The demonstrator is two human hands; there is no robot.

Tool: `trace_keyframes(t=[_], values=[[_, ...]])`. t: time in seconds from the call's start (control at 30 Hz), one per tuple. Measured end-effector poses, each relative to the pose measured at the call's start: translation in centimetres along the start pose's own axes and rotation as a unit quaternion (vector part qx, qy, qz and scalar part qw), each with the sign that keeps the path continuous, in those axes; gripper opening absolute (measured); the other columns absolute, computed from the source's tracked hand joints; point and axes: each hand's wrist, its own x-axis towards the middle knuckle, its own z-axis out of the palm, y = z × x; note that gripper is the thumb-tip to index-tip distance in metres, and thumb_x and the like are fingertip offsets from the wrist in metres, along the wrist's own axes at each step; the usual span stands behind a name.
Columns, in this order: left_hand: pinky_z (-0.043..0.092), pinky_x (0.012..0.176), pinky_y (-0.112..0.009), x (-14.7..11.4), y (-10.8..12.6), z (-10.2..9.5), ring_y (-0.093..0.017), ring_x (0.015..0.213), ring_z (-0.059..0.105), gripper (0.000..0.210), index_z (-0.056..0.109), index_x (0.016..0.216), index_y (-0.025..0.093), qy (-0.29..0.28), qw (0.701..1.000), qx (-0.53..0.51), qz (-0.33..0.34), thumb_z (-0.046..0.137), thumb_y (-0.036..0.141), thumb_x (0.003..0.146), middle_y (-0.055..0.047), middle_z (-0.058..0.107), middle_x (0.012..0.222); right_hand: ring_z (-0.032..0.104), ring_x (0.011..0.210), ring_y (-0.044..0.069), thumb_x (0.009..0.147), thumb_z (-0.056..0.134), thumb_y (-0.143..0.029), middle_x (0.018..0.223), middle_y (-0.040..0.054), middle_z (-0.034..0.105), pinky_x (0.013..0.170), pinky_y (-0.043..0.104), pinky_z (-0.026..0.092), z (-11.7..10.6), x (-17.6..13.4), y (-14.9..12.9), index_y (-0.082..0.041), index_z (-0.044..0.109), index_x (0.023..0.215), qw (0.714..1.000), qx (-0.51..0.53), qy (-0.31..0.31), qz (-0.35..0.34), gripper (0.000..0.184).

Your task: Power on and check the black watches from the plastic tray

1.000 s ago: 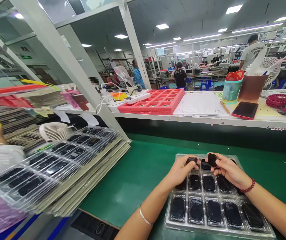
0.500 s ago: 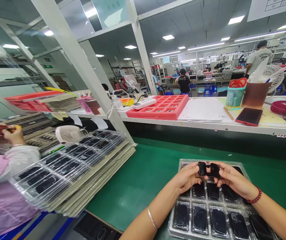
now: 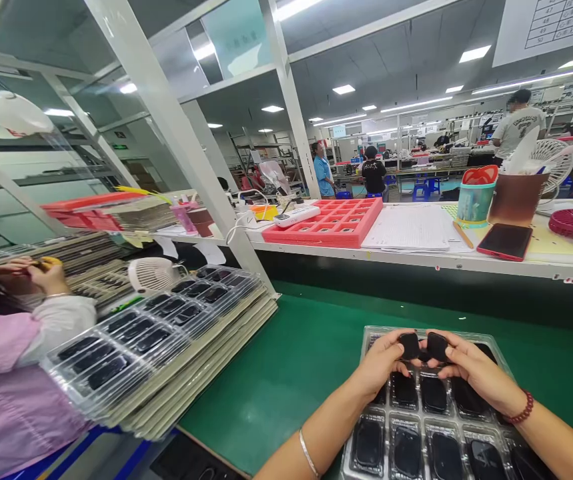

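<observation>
My left hand [image 3: 380, 363] pinches a small black rounded-square watch body [image 3: 409, 346] between thumb and fingers. A matching black watch body [image 3: 437, 347] is gripped the same way by my right hand [image 3: 479, 373]. The two pieces are held side by side with a small gap, and the fingertips behind them are partly hidden. Both hands hover over the far part of a clear plastic tray [image 3: 417, 413], whose compartments hold several black watch bodies [image 3: 407, 451]. My forearms cover parts of the tray's sides.
On the left, a stack of trays [image 3: 206, 353] carries more black pieces, beside a co-worker's sleeve [image 3: 66, 327]. A white post [image 3: 201, 160] rises behind it. The shelf [image 3: 406, 257] ahead holds a red foam tray [image 3: 326, 233], papers [image 3: 406, 227], a phone [image 3: 505, 241] and cups.
The view has shifted slightly, so most of the scene sits lower and farther right. Both watch bodies have tilted a little in my fingers; each hand keeps its grip.
</observation>
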Motion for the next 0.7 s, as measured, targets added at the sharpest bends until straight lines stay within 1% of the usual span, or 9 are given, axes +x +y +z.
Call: trace_keyframes(t=[0.07, 0.13, 0.2, 0.3, 0.4, 0.53, 0.6, 0.7], values=[[0.045, 0.055, -0.020, 0.06, 0.00, 0.15, -0.015, 0.075, 0.064, 0.041, 0.053, 0.113, 0.013, 0.009, 1.000, 0.028, 0.010, 0.052, 0.014, 0.072, -0.010, 0.063, 0.102, 0.060, 0.090, 0.022, 0.082, 0.057, -0.036, 0.110, 0.0077, 0.058, 0.073, 0.034, 0.053, 0.08, 0.14, 0.03, -0.024, 0.055, 0.118, 1.000, -0.009, 0.018, 0.000, 0.038], [0.045, 0.056, -0.020, 0.11, 0.02, 0.27, -0.014, 0.074, 0.063, 0.046, 0.053, 0.112, 0.013, 0.010, 0.998, 0.061, 0.018, 0.050, 0.008, 0.067, -0.009, 0.064, 0.099, 0.060, 0.087, 0.021, 0.080, 0.059, -0.032, 0.109, 0.0083, 0.059, 0.071, 0.034, 0.053, 0.17, 0.23, 0.03, -0.022, 0.053, 0.118, 0.999, -0.031, 0.026, -0.005, 0.040], [0.044, 0.055, -0.020, 0.16, 0.01, 0.36, -0.014, 0.073, 0.063, 0.048, 0.052, 0.111, 0.013, 0.011, 0.996, 0.085, 0.021, 0.049, 0.005, 0.063, -0.008, 0.064, 0.097, 0.060, 0.081, 0.019, 0.077, 0.060, -0.027, 0.108, 0.0085, 0.059, 0.067, 0.032, 0.053, 0.24, 0.25, -0.01, -0.021, 0.051, 0.118, 0.998, -0.060, 0.023, -0.019, 0.042], [0.043, 0.054, -0.020, 0.19, -0.02, 0.44, -0.015, 0.072, 0.064, 0.048, 0.050, 0.110, 0.013, 0.011, 0.995, 0.095, 0.015, 0.048, 0.005, 0.063, -0.008, 0.064, 0.095, 0.059, 0.074, 0.016, 0.078, 0.058, -0.023, 0.106, 0.0087, 0.060, 0.062, 0.030, 0.052, 0.32, 0.18, -0.09, -0.020, 0.049, 0.118, 0.995, -0.088, 0.009, -0.038, 0.042], [0.043, 0.053, -0.020, 0.12, -0.01, 0.48, -0.015, 0.071, 0.064, 0.041, 0.051, 0.107, 0.013, 0.009, 0.995, 0.103, 0.014, 0.052, 0.009, 0.066, -0.008, 0.065, 0.094, 0.059, 0.071, 0.015, 0.079, 0.057, -0.024, 0.104, 0.0085, 0.061, 0.060, 0.029, 0.051, 0.36, 0.08, -0.22, -0.020, 0.048, 0.117, 0.994, -0.095, -0.001, -0.047, 0.040], [0.043, 0.051, -0.021, 0.07, 0.03, 0.39, -0.016, 0.066, 0.065, 0.031, 0.055, 0.102, 0.014, 0.025, 0.993, 0.112, 0.016, 0.056, 0.026, 0.074, -0.006, 0.065, 0.084, 0.060, 0.066, 0.013, 0.081, 0.057, -0.030, 0.097, 0.0071, 0.063, 0.055, 0.025, 0.049, 0.41, 0.04, -0.47, -0.019, 0.053, 0.107, 0.995, -0.087, -0.008, -0.046, 0.029], [0.042, 0.049, -0.021, 0.10, 0.04, 0.30, -0.015, 0.060, 0.064, 0.030, 0.056, 0.099, 0.014, 0.031, 0.994, 0.109, 0.008, 0.053, 0.034, 0.077, -0.006, 0.066, 0.081, 0.059, 0.059, 0.011, 0.083, 0.055, -0.035, 0.089, 0.0059, 0.065, 0.052, 0.024, 0.048, 0.45, 0.06, -0.59, -0.017, 0.056, 0.100, 0.996, -0.076, -0.001, -0.038, 0.025], [0.042, 0.048, -0.020, 0.14, 0.08, 0.18, -0.013, 0.058, 0.063, 0.031, 0.056, 0.097, 0.013, 0.028, 0.993, 0.111, 0.007, 0.052, 0.037, 0.078, -0.007, 0.066, 0.082, 0.056, 0.049, 0.009, 0.084, 0.053, -0.039, 0.081, 0.0045, 0.066, 0.050, 0.023, 0.047, 0.56, 0.07, -0.74, -0.016, 0.058, 0.094, 0.997, -0.067, 0.008, -0.025, 0.025]])
